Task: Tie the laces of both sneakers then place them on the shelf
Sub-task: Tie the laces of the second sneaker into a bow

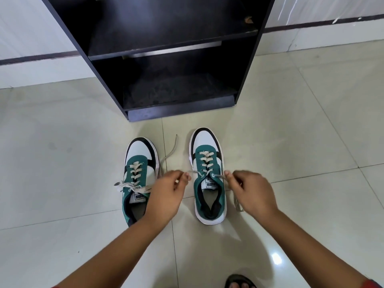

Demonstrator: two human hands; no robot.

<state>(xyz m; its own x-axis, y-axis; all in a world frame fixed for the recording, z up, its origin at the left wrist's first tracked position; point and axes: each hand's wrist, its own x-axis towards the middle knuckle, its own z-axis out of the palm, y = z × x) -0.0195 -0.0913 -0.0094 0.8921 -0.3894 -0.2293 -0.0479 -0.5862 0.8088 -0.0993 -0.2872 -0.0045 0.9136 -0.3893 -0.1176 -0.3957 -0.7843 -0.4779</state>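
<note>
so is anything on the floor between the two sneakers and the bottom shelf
Nothing solid. The tiles between the left sneaker, the right sneaker and the bottom shelf hold only a loose lace end, and that shelf looks empty.

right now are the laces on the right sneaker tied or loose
Loose: the left hand and right hand each hold one lace end of the right sneaker, no knot.

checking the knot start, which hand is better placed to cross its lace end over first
Left, marginally: the left hand pinches its grey lace end pulled sideways over open floor, while the right hand's lace runs short from the eyelet of the green-and-white right sneaker.
</note>
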